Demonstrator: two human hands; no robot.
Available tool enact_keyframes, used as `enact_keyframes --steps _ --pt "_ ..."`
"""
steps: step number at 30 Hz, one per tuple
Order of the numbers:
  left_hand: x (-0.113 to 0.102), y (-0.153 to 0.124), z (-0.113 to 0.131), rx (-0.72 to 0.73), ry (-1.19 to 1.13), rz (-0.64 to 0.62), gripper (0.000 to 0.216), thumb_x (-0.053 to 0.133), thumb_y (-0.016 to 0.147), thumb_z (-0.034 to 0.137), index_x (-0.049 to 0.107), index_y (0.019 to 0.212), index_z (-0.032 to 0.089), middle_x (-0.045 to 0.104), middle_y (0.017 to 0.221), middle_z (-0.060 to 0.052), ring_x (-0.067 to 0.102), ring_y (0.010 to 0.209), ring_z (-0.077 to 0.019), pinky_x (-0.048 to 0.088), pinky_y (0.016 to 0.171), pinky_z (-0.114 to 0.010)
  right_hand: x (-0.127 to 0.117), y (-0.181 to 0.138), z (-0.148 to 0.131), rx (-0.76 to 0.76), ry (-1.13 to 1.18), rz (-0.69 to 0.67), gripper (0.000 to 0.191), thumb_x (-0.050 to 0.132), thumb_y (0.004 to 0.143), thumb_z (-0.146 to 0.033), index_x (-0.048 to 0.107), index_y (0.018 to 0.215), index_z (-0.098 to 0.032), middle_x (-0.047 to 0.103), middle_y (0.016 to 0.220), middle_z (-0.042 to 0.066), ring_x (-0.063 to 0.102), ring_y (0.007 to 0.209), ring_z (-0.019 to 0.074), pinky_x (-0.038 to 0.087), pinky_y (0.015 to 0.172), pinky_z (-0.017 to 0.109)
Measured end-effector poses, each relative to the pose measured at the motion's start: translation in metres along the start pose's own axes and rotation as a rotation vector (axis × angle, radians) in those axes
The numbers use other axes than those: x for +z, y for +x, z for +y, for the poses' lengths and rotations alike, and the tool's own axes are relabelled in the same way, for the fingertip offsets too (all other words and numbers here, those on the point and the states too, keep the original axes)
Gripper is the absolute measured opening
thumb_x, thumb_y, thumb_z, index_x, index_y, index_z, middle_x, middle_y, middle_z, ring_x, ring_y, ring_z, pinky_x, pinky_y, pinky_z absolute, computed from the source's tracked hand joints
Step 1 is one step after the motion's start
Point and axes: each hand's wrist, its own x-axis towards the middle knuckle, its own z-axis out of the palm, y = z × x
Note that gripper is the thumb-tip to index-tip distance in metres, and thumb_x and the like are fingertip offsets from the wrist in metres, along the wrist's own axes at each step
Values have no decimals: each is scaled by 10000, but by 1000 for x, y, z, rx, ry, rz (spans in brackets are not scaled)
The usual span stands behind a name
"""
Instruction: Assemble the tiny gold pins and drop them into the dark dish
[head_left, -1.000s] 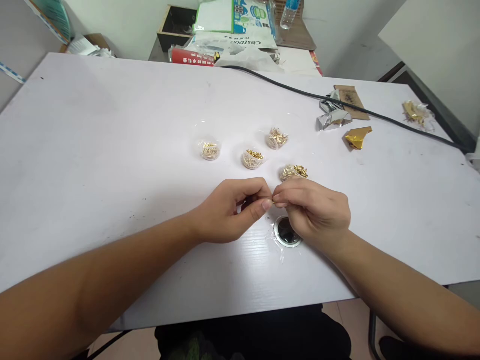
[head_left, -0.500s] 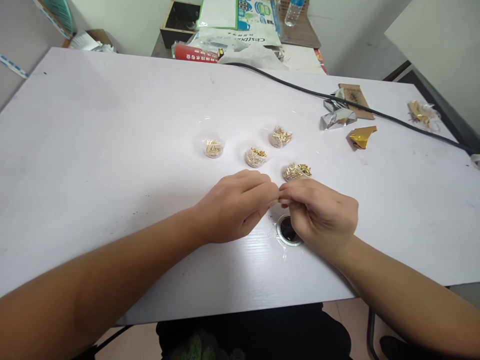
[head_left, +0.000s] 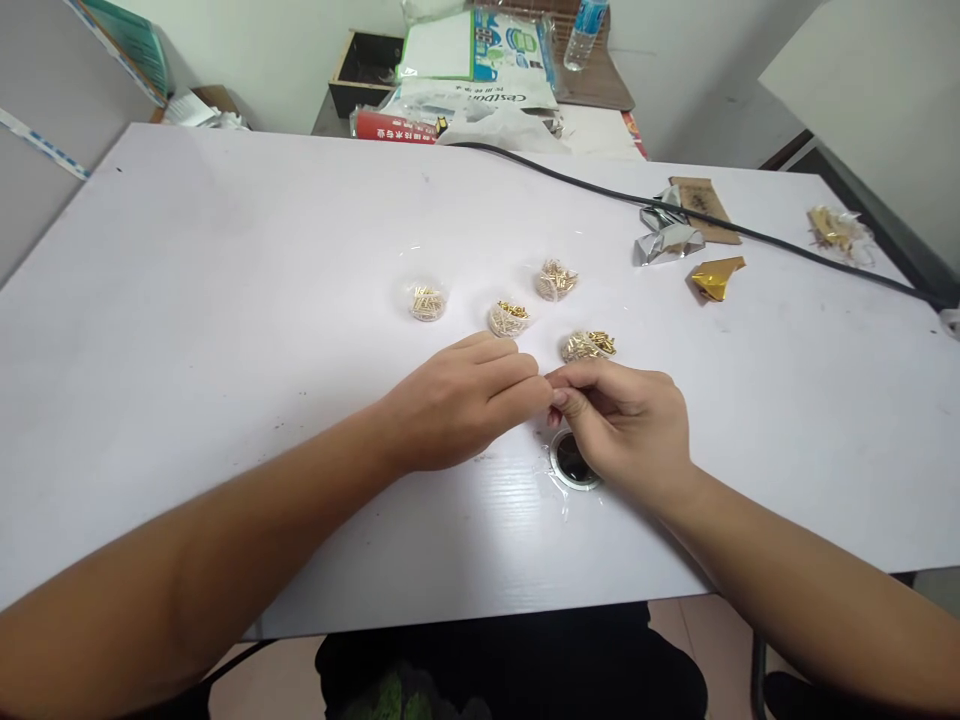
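My left hand (head_left: pixel 480 400) is closed, knuckles up, its fingertips meeting those of my right hand. The right hand (head_left: pixel 626 415) is pinched too, thumb against forefinger. Whatever lies between the fingers is hidden or too small to name. Just beyond the hands is a clear cup of short gold and silver-coloured metal pins (head_left: pixel 589 346). Further off stand more small clear cups of thin pins: one at the left (head_left: pixel 427 302), one in the middle (head_left: pixel 509 318) and one behind (head_left: pixel 556 280). Under my right hand, a dark round hole with a metal ring (head_left: pixel 574 460) is partly covered.
A black cable (head_left: pixel 600 190) crosses the far side of the white table (head_left: pixel 225 300). Silver foil (head_left: pixel 669 243), gold foil (head_left: pixel 716 278), a brown card (head_left: pixel 705 208) and a plastic bag (head_left: pixel 840 232) lie at the right. Beyond the edge are a black box (head_left: pixel 366 75) and a water bottle (head_left: pixel 585 35).
My right thumb has shifted up against the forefinger, and the right hand has turned slightly. Both hands stay together at the fingertips. The view has tilted a little.
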Motion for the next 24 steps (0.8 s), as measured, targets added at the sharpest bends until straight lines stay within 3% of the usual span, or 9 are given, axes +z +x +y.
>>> enact_keyframes --steps 8,12,18,24 --pt "-3 2 -3 83 63 -44 189 459 925 68 436 781 189 486 644 26 388 633 -123 346 604 -263 -1 3 4 30 24 -102 181 540 873 -65 615 745 -168 626 583 -29 577 494 90 458 484 214" --pt "-2 -1 -4 24 43 -46 199 444 928 89 451 756 188 474 644 15 367 624 -124 344 599 -268 -1 4 5 11 45 -134 164 544 888 -94 604 755 -169 627 604 -22 585 528 93 472 512 214" --pt "0 -8 -5 -84 -22 47 138 476 879 61 487 816 182 474 643 7 359 612 -128 327 591 -274 -2 1 6 -169 -30 18 95 522 905 -98 553 870 -182 644 683 0 620 579 103 509 530 217" --pt "4 -12 -10 -228 -62 112 119 477 912 106 494 822 182 490 639 7 382 609 -126 341 601 -275 -14 2 10 -315 -1 240 194 547 861 -21 563 951 -192 636 665 -16 620 478 95 478 420 191"
